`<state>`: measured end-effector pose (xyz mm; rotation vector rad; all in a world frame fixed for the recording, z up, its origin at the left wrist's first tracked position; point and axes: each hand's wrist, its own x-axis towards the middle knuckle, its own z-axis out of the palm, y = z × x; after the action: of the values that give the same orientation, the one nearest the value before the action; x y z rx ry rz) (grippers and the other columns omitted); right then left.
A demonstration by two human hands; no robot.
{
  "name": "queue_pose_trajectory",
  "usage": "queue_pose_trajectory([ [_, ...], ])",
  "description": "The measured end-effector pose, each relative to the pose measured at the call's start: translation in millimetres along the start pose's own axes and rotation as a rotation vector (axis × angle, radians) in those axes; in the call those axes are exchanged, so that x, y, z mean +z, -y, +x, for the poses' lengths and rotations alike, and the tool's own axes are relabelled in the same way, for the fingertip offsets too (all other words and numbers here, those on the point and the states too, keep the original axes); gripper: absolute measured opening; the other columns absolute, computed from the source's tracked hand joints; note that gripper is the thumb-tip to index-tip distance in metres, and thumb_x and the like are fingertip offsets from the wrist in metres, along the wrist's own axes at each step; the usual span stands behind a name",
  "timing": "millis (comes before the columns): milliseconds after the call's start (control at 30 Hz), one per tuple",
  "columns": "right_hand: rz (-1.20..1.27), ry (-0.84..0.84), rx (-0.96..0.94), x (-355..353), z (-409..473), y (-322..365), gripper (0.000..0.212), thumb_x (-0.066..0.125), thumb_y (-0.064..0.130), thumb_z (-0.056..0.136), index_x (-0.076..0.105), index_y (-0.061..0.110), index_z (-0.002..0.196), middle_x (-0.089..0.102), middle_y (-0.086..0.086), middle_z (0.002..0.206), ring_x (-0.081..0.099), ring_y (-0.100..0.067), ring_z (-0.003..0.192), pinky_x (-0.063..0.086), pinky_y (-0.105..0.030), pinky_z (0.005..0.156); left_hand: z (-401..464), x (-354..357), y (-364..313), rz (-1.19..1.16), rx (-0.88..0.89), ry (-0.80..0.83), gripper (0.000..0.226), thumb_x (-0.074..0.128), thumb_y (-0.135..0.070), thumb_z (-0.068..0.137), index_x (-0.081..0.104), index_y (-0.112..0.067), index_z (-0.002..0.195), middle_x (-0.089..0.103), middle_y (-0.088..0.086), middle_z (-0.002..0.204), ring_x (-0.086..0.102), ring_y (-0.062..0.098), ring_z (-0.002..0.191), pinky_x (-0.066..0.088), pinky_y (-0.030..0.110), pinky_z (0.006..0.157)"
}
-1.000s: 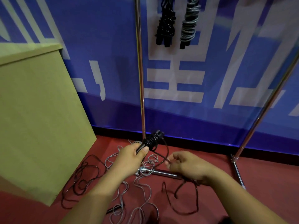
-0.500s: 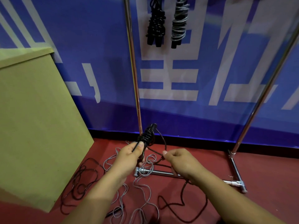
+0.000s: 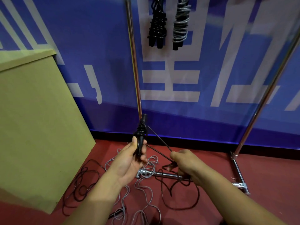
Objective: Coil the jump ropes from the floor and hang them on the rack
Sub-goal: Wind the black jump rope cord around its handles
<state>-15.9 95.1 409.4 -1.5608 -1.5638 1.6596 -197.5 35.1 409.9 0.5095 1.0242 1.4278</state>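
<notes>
Black rope [image 3: 141, 132], partly wound round its handles, stood upright in the left hand [image 3: 129, 161], closed about the handles' lower end. A taut strand ran from the bundle to the right hand [image 3: 183, 161], pinched shut on it just beside, the slack trailing across the red floor [image 3: 259, 184]. The winding step looked under way; next would likely come another turn round the bundle. A grey rope [image 3: 146, 200] and another black one [image 3: 84, 181] lay loose below; two coils [image 3: 168, 23] hung on the rack [image 3: 134, 62].
</notes>
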Motion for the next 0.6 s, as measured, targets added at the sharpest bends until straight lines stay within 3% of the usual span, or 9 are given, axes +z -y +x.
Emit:
queue_pose_trajectory([
  [67, -0.011, 0.038, 0.016, 1, 3, -4, 0.025, 0.043, 0.01, 0.095, 0.047, 0.013, 0.07, 0.073, -0.021, 0.073, 0.026, -0.012, 0.033, 0.02, -0.019, 0.041, -2, 1, -2, -0.098, -0.009, 0.041, 0.035, 0.048, -0.043, 0.092, 0.063, -0.011, 0.098, 0.051, 0.0, 0.067, 0.042, 0.01, 0.052, 0.04, 0.028, 0.062],
  [200, -0.034, 0.128, -0.006, -5, 3, -4, 0.022, 0.049, 0.014, 0.1, 0.056, 0.011, 0.08, 0.055, -0.001, 0.051, 0.035, -0.008, 0.035, 0.027, -0.018, 0.037, 1, 0, -3, -0.197, -0.013, 0.028, 0.034, 0.049, -0.044, 0.091, 0.063, -0.013, 0.095, 0.049, -0.003, 0.065, 0.04, 0.009, 0.052, 0.036, 0.027, 0.063],
  [333, -0.065, 0.18, -0.055, -9, 3, -4, 0.017, 0.049, 0.013, 0.1, 0.06, 0.009, 0.088, 0.052, 0.0, 0.052, 0.04, -0.008, 0.038, 0.032, -0.018, 0.04, 7, -9, -5, -0.039, -0.021, -0.113, 0.034, 0.043, -0.043, 0.1, 0.061, -0.014, 0.097, 0.05, -0.005, 0.063, 0.041, 0.008, 0.05, 0.035, 0.025, 0.062],
  [433, -0.079, 0.241, -0.089, -3, 1, -7, 0.02, 0.048, 0.016, 0.1, 0.06, 0.012, 0.084, 0.06, 0.0, 0.061, 0.055, -0.015, 0.058, 0.041, -0.027, 0.059, 13, -17, -4, 0.172, -0.046, -0.245, 0.036, 0.042, -0.04, 0.104, 0.062, -0.013, 0.09, 0.049, -0.004, 0.062, 0.039, 0.008, 0.049, 0.033, 0.026, 0.059],
  [533, -0.175, 0.271, -0.157, 2, -5, -6, 0.022, 0.048, 0.018, 0.101, 0.06, 0.014, 0.083, 0.07, -0.002, 0.072, 0.044, -0.009, 0.047, 0.034, -0.024, 0.046, 15, -21, -4, 0.225, -0.081, -0.301, 0.038, 0.04, -0.039, 0.105, 0.062, -0.012, 0.09, 0.046, -0.003, 0.063, 0.037, 0.008, 0.049, 0.032, 0.025, 0.057],
  [600, -0.185, 0.217, -0.208, 2, -7, -4, 0.025, 0.05, 0.019, 0.101, 0.062, 0.014, 0.08, 0.064, 0.002, 0.058, 0.039, -0.006, 0.041, 0.03, -0.021, 0.043, 14, -23, -7, 0.18, -0.102, -0.319, 0.039, 0.039, -0.04, 0.105, 0.061, -0.011, 0.089, 0.045, -0.003, 0.061, 0.036, 0.009, 0.05, 0.03, 0.025, 0.057],
])
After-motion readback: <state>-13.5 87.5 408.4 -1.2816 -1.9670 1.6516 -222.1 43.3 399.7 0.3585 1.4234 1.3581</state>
